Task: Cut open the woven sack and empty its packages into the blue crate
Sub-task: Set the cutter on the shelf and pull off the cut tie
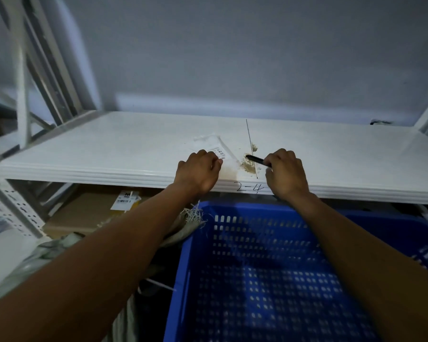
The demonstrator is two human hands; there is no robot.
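Both my arms reach over the blue crate (257,267) to a white shelf (109,149). My left hand (198,172) rests with curled fingers on the corner of a flat white labelled packet (211,144) lying on the shelf. My right hand (286,172) is closed around a thin black tool (256,159) whose tip points left at a patch of brownish crumbs (248,164). The pale woven sack (183,230), frayed at its top, sits low at the crate's left side, partly hidden under my left forearm. The crate's inside shows no packages.
The shelf's front edge bears the handwritten mark "2-4" (248,187). Cardboard boxes (89,211) with a barcode label sit below the shelf on the left. White perforated rack posts (13,206) stand at left. A second blue crate (415,240) is at right.
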